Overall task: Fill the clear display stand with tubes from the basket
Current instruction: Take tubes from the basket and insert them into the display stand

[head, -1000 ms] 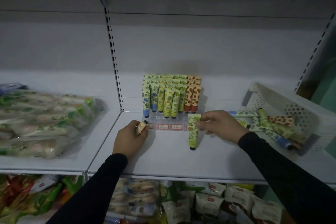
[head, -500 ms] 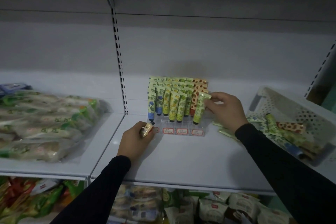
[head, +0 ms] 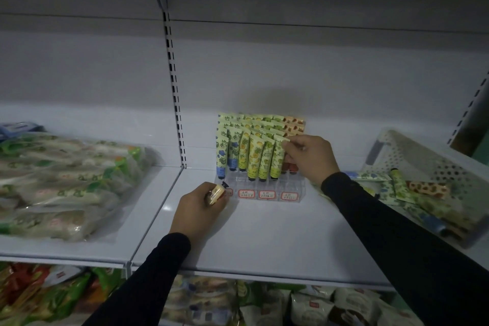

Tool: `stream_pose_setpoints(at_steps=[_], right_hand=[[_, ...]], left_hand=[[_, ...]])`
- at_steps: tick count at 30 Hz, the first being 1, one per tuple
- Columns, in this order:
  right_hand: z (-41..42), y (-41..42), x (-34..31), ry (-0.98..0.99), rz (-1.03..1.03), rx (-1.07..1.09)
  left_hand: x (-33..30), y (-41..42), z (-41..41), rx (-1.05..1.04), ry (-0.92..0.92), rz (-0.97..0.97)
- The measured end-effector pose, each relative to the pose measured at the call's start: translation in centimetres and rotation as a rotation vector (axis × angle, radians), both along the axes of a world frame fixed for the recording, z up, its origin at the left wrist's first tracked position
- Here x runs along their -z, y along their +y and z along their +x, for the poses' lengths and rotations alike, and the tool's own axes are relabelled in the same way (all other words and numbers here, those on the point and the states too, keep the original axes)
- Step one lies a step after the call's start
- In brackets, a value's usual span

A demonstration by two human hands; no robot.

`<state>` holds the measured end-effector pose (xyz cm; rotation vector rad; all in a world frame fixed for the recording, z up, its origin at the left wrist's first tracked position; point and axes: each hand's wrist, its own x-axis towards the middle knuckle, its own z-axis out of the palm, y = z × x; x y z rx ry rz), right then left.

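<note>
1. Two hands in view, both holding tubes. A second ago the right hand (head: pixel 309 159) held a green tube (head: pixel 277 159) upright on the bare shelf in front of the clear display stand (head: pixel 291 188); half a second ago it was lifted to the stand's right side; now the tube sits in the front row, next to the other green ones.
2. Right hand pinches the green tube's flat crimped top between thumb and fingertips, other fingers curled.
3. Green tube: long axis near vertical, leaning back slightly, black cap down in the stand, crimped end up.
4. Left hand (head: pixel 201 209) unchanged since both earlier frames: rests on the shelf (head: pixel 264 241) at the stand's front left corner, fingers curled round a small beige tube (head: pixel 216 192).
5. Beige tube: long axis diagonal, black cap pointing up and right toward the stand, cap close to the stand's left front edge; whether they touch is unclear.
6. Stand holds rows of upright tubes, caps down, red-bordered labels along the front.
7. White basket (head: pixel 423 156) at right, tilted, with more tubes lying flat in it.
8. Bagged goods (head: pixel 66 180) lie on the left shelf.
</note>
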<state>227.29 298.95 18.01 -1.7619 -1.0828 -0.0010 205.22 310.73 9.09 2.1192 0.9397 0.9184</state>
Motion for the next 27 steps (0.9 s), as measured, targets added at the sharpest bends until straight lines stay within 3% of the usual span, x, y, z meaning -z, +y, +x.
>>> stream_pose_setpoints(at_steps=[27], right_hand=[[0.63,0.89,-0.62,-0.136,-0.075,0.047]], left_hand=[[0.00,0.19,0.07,0.012,-0.003,-0.031]])
